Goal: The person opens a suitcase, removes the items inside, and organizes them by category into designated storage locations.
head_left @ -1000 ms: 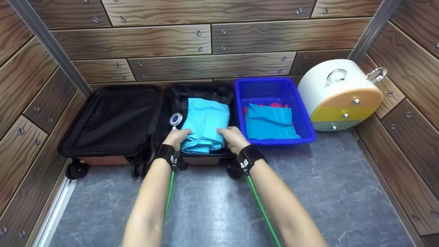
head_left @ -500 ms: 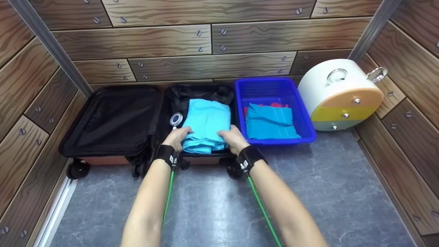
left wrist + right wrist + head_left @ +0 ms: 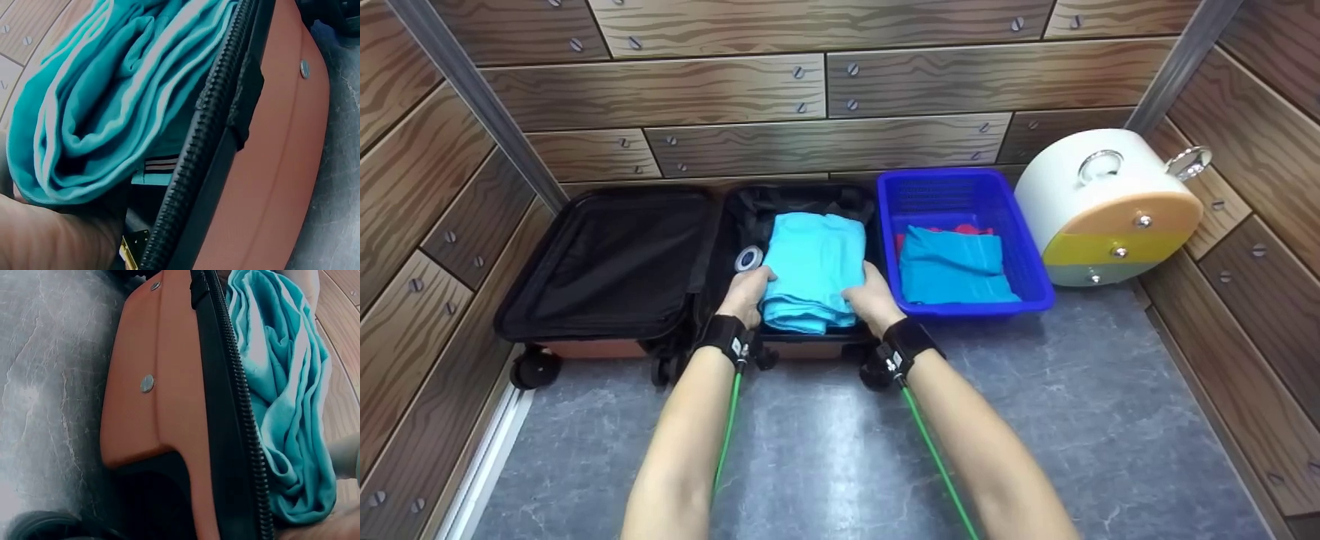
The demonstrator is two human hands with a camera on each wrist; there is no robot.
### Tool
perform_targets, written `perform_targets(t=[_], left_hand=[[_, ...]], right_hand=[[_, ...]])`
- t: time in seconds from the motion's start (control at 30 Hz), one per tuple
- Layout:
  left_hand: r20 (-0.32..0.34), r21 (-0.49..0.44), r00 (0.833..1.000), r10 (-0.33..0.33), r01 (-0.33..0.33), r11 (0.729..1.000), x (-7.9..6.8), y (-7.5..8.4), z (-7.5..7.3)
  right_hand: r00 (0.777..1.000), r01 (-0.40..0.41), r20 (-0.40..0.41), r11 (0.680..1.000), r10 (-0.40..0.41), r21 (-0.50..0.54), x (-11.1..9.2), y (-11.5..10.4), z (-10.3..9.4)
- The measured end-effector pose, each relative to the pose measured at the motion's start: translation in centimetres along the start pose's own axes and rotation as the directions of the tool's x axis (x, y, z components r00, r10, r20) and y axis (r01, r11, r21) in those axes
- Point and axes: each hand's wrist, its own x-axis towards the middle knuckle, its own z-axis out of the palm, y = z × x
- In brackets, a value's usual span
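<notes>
A thick folded turquoise garment (image 3: 815, 262) lies in the right half of a spread suitcase (image 3: 806, 350) with a salmon shell and black lining. At its near left corner my left hand (image 3: 745, 294) holds it, thumb on top. The near right side is gripped by my right hand (image 3: 874, 298), thumb also on top; the other fingers are mostly hidden. In the left wrist view, the garment's layered folds (image 3: 101, 107) rise beside the black zipper (image 3: 191, 140). Close to my left hand is a white round thing with a dark centre (image 3: 748, 259).
The suitcase's other half (image 3: 619, 262) lies left, its black cover zipped. To the right, a blue plastic basket (image 3: 1035, 298) holds a darker blue cloth (image 3: 956, 266) over something red. A round white cabinet (image 3: 1080, 176) with coloured drawers stands farther right. Wood-patterned walls (image 3: 735, 90) enclose the floor.
Both hands keep hold of the garment, which shifts slightly right and settles in the suitcase half. My left hand now covers the lower part of the white round thing.
</notes>
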Motion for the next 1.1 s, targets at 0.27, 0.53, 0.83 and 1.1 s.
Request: perform_targets(t=[0.27,0.53,0.83,1.1], left_hand=[[-0.036,-0.008,0.994,0.105,-0.105,0.994,-0.2,0.6,0.7],[0.048,-0.113,0.981,0.186,-0.179,0.977,-0.5,1.8,2.2],[0.173,-0.303,0.965,0.198,-0.139,0.943,-1.4,2.7,4.5],[0.295,-0.501,0.94,0.17,0.001,0.865,-1.6,1.5,5.6]], right_hand=[[0.993,0.112,-0.039,0.993,-0.111,0.043,-0.1,-0.4,-0.8],[0.979,0.198,-0.075,0.976,-0.192,0.088,0.1,-1.4,-2.8],[0.966,0.257,-0.098,0.931,-0.239,0.258,0.3,-2.5,-5.5],[0.971,0.236,-0.067,0.892,-0.228,0.387,0.3,-2.4,-6.4]])
